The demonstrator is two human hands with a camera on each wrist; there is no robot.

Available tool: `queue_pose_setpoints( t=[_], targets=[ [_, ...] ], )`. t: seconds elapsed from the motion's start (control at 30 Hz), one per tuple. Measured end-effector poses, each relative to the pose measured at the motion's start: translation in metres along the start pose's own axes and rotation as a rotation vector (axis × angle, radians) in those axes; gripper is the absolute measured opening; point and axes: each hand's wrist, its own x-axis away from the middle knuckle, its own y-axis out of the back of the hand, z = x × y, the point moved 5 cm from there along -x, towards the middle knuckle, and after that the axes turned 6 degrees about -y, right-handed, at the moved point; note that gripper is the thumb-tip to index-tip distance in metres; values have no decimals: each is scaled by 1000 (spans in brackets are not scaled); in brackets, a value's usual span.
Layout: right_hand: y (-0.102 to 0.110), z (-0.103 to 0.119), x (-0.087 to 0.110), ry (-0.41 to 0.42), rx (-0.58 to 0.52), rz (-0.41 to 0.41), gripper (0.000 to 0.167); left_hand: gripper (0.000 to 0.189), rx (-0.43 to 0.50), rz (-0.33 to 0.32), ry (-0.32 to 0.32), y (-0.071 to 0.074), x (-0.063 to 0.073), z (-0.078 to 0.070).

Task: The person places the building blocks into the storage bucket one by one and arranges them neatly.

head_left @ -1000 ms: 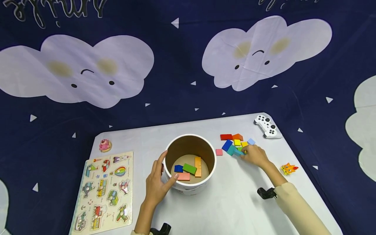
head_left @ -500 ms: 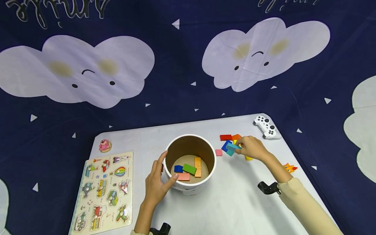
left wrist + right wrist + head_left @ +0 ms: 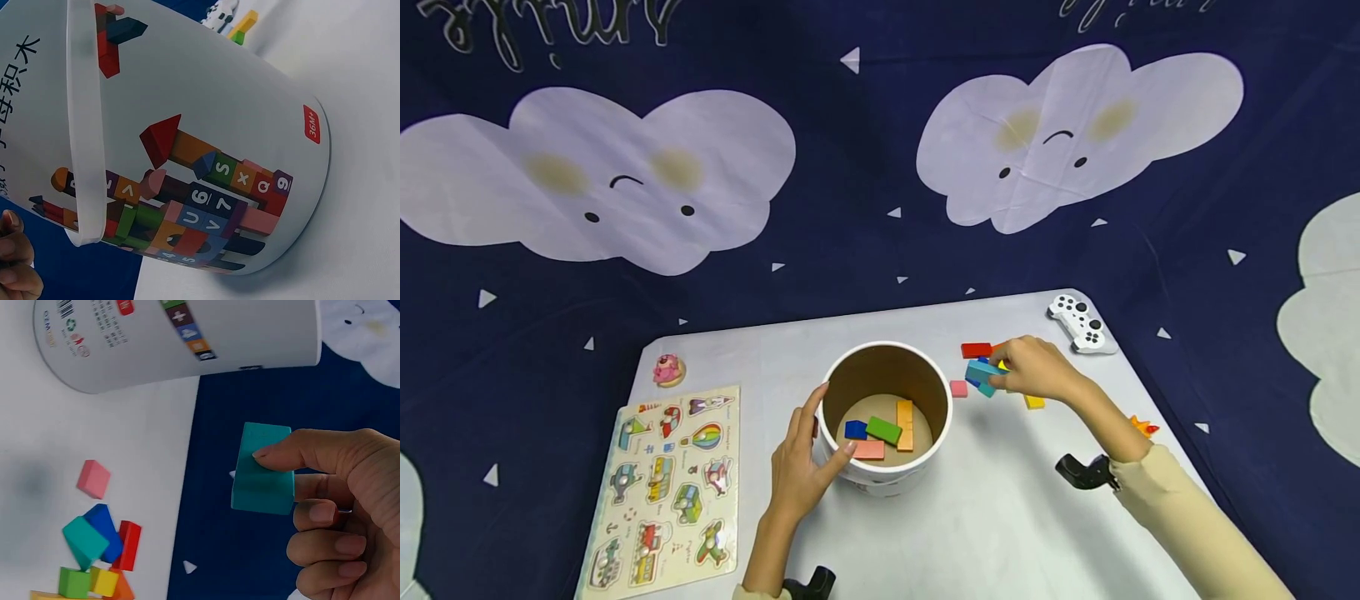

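My left hand holds the side of a white round bucket, with the thumb and index fingertip at its rim. Inside the bucket lie a green block, a blue block, an orange block and a pink block. My right hand pinches a teal block between thumb and fingers, above the loose pile. Below it rest another teal block, a blue block, a red block, and green, yellow and orange ones. A small pink block lies nearer the bucket.
A wooden picture puzzle board lies on the table at the left, below a pink toy. A white game controller sits in the back right corner. An orange spiky toy shows beside the right forearm.
My right hand has picked the teal block up from the pile and moved it slightly left and up. The left hand and the bucket have stayed in place.
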Motion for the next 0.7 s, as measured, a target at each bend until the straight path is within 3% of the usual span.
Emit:
queue_pose_setpoints(
  t=[0.7],
  targets=[
    [39, 52, 9, 109, 67, -6, 8, 82, 8, 6, 10, 0, 0, 0]
  ],
)
